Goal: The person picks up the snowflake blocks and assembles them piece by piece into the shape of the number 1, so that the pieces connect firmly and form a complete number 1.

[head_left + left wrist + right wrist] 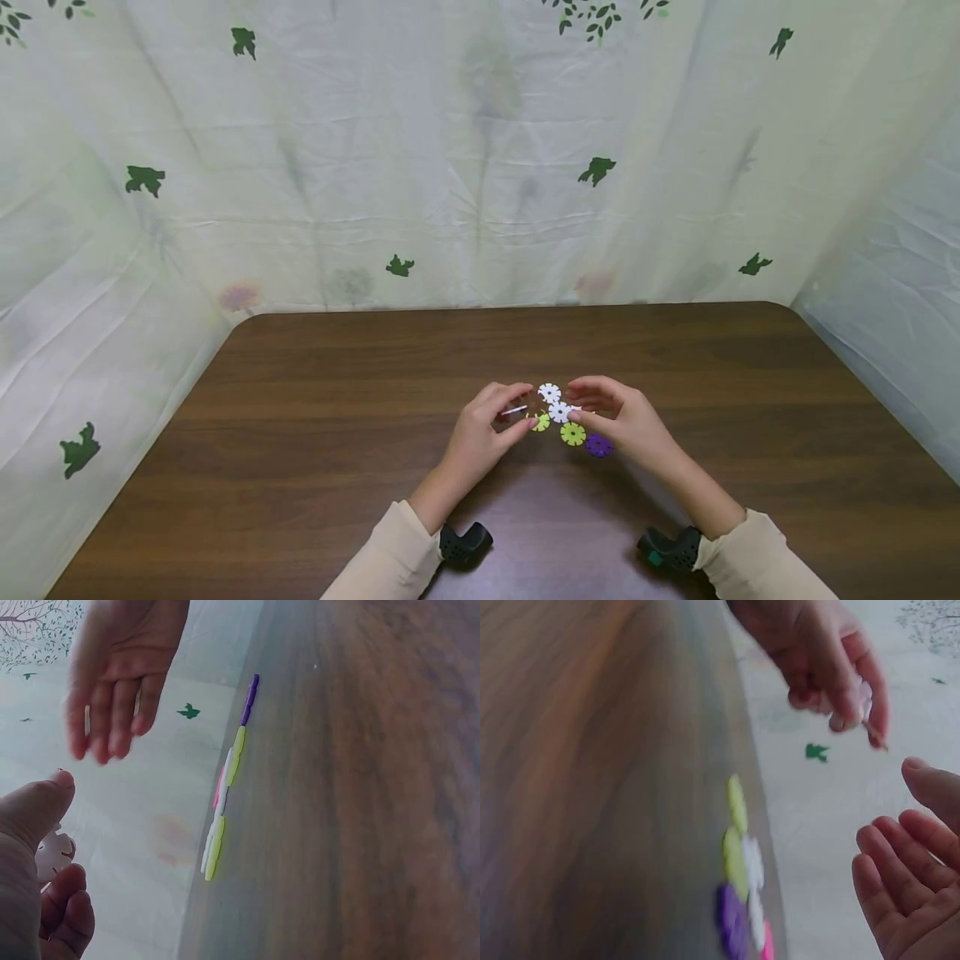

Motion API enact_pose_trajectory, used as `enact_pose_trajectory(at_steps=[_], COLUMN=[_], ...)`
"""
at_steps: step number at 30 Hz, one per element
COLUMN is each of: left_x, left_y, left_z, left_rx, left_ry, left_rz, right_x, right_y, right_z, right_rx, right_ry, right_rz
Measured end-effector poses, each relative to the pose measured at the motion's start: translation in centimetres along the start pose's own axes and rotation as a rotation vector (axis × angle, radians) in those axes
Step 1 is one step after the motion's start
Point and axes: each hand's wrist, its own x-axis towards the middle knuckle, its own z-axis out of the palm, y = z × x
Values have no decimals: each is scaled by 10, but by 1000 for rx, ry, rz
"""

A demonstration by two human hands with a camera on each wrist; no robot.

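Note:
In the head view, my left hand [487, 421] pinches a white notched disc [515, 409], seen nearly edge-on; the left wrist view shows its face, a white disc [54, 855] partly behind the fingers. My right hand [630, 417] hovers over the right side of a small group of discs. In the right wrist view this hand [915, 889] has spread, relaxed fingers and holds nothing. On the table lie two white discs [550, 392], a yellow-green disc [573, 433], a purple disc [599, 445] and another yellow-green disc [541, 422] near the left fingertips. A pink disc [219, 791] shows edge-on.
The brown wooden table [337, 375] stretches out around the hands. Behind it and at both sides hangs a pale curtain [450, 167] with green leaf-like shapes. Black bands [465, 543] sit at both wrists, close above the table.

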Motion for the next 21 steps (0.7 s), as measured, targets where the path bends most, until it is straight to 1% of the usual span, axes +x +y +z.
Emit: enact_pose_trajectory(at_steps=[3, 9, 13, 17, 21], left_x=[0, 0, 0, -1, -1], left_y=[-1, -1, -1, -1, -1], left_z=[0, -1, 0, 1, 1], left_rx=[-2, -4, 1, 4, 2], left_ry=[3, -10, -2, 6, 9], left_rz=[2, -23, -15, -1, -5], right_x=[-8, -20, -22, -24, -25], right_y=[8, 23, 28, 35, 41], right_z=[-7, -17, -21, -23, -25], right_rx=[-73, -194, -254, -270, -294], right_ry=[0, -26, -81, -154, -215], right_rz=[0, 12, 22, 27, 31])
